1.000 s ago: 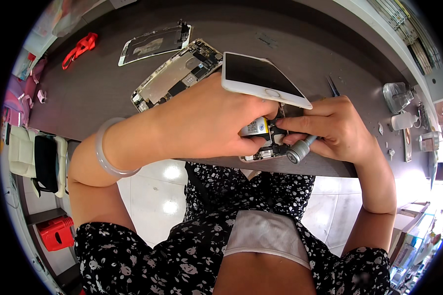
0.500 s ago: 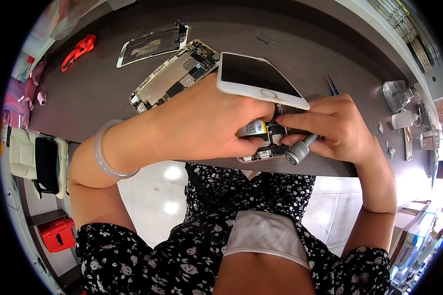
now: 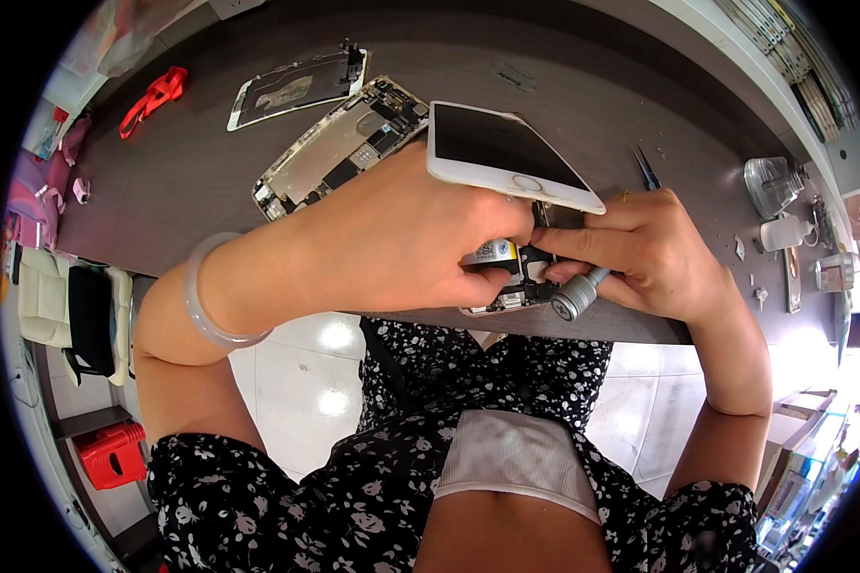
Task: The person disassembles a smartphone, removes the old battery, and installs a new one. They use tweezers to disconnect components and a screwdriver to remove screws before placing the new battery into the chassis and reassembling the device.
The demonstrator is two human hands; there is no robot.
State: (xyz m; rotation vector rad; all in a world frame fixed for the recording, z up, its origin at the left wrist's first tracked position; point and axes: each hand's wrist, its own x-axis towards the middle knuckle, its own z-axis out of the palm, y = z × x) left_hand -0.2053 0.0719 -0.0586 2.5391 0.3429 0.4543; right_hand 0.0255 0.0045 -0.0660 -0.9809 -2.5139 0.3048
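An opened phone (image 3: 535, 272) lies by the table's front edge, its insides partly showing: a battery (image 3: 494, 252) with a yellow strip and small dark parts. Its white-framed screen (image 3: 503, 148) stands tilted up above the body. My left hand (image 3: 440, 224) is closed on the phone, thumb and fingers around its near side and beneath the raised screen. My right hand (image 3: 645, 250) grips a grey screwdriver (image 3: 577, 297), whose round handle end faces me. The right index fingertip reaches into the phone near the left fingers; the contact point is hidden under the screen.
Beyond my left wrist lie a bare phone housing (image 3: 339, 143) and a detached screen (image 3: 301, 88). Tweezers (image 3: 647, 167) rest behind my right hand. At right stand a glass bottle (image 3: 772, 186) and a white bottle (image 3: 785, 232). A red strap (image 3: 154, 100) is far left.
The raised screen and my left hand have shifted slightly to the right. The screwdriver's handle end has moved slightly left. Both hands keep their hold.
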